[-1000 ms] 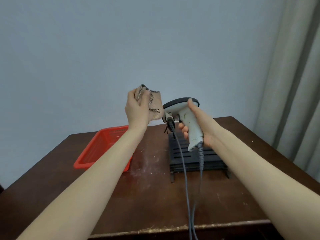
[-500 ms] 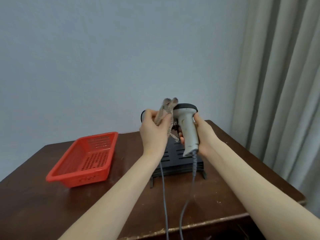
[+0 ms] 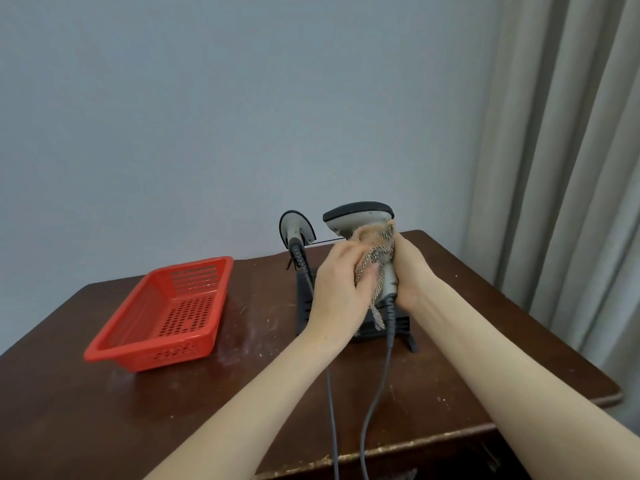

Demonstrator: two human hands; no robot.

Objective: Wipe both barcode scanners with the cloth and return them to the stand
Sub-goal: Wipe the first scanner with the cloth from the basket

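My right hand (image 3: 410,271) grips the handle of a grey barcode scanner (image 3: 358,214) with a dark top, held upright above the black stand (image 3: 401,322). Against that handle my left hand (image 3: 341,282) presses a checked brown cloth (image 3: 377,251), fingers curled round it; the cloth wraps the handle and a strip hangs down. A second scanner (image 3: 296,230) sits in the stand behind my left hand, head up, its coiled cable running down. Both grey cables trail over the table's front edge.
A red perforated plastic basket (image 3: 162,313) lies on the left of the dark wooden table (image 3: 242,393). The table's right edge is near a grey curtain (image 3: 571,168). A plain wall stands close behind the stand.
My left hand has brought the cloth from the scanner's head down onto its handle and wrapped it round. The view has swung, so the basket and the second scanner show fully.
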